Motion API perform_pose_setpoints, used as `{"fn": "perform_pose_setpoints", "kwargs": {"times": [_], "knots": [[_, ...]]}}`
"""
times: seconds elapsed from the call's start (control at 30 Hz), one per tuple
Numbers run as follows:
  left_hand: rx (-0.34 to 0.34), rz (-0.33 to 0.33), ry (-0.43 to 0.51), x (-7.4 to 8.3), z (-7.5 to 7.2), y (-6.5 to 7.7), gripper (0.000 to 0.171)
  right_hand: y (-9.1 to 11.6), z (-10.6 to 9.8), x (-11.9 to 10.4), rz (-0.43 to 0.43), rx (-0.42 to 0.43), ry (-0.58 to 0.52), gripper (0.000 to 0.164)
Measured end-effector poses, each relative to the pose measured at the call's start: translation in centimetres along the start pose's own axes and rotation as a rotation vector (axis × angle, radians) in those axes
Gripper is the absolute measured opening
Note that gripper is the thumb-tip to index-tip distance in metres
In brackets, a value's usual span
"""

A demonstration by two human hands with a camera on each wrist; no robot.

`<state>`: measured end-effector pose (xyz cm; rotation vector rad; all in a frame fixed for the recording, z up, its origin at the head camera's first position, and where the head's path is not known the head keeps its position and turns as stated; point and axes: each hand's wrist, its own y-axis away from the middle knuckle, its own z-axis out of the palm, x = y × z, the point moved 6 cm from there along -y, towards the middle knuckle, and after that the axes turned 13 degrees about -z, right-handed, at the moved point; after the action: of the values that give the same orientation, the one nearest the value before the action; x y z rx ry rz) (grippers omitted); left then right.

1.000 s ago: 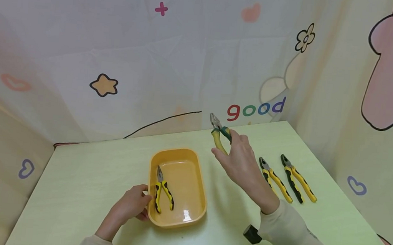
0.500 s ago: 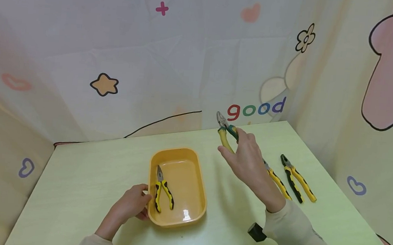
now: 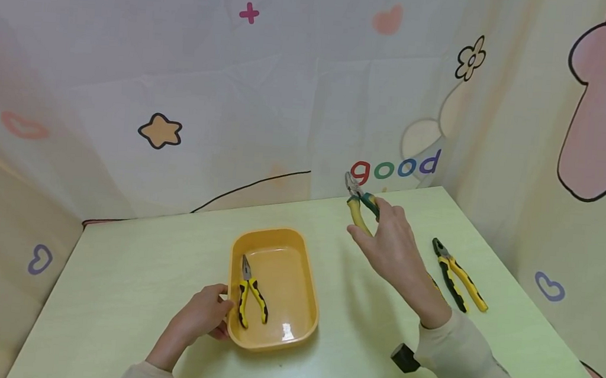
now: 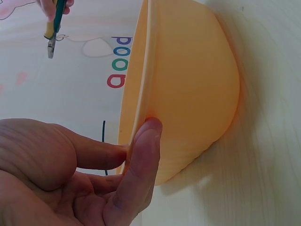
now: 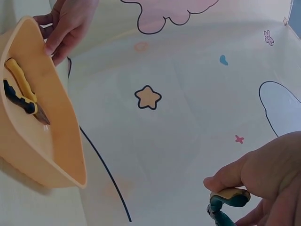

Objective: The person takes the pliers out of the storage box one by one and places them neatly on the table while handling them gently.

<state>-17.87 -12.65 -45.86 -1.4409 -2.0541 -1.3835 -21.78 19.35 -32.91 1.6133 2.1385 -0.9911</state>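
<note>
My left hand [image 3: 203, 312] pinches the left rim of a yellow-orange plastic tray [image 3: 310, 284]; in the left wrist view the thumb and forefinger [image 4: 146, 146] close on its edge. Inside the tray lie long-nose pliers [image 3: 247, 273] with yellow and black handles, toward the left wall. My right hand [image 3: 396, 258] holds combination pliers [image 3: 357, 208] with green and yellow handles, raised over the table right of the tray, the metal head pointing up and away. In the right wrist view the handles of these pliers [image 5: 230, 197] show under the thumb.
Yellow and black pliers [image 3: 456, 275] lie on the pale green table [image 3: 130, 276] at the right. A second such pair is almost wholly hidden behind my right forearm. A printed cloth [image 3: 267, 103] hangs behind the table and along both sides.
My right hand has drifted to the right with the green and yellow pliers, and its forearm now covers one pair on the table. The left hand and tray have stayed put.
</note>
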Motion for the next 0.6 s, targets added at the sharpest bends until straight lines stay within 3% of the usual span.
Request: {"fn": "perform_pose_setpoints", "kwargs": {"times": [0.6], "knots": [[0.002, -0.009, 0.004, -0.12, 0.02, -0.07, 0.036, 0.37, -0.99, 0.92, 0.019, 0.006, 0.006, 0.074]]}}
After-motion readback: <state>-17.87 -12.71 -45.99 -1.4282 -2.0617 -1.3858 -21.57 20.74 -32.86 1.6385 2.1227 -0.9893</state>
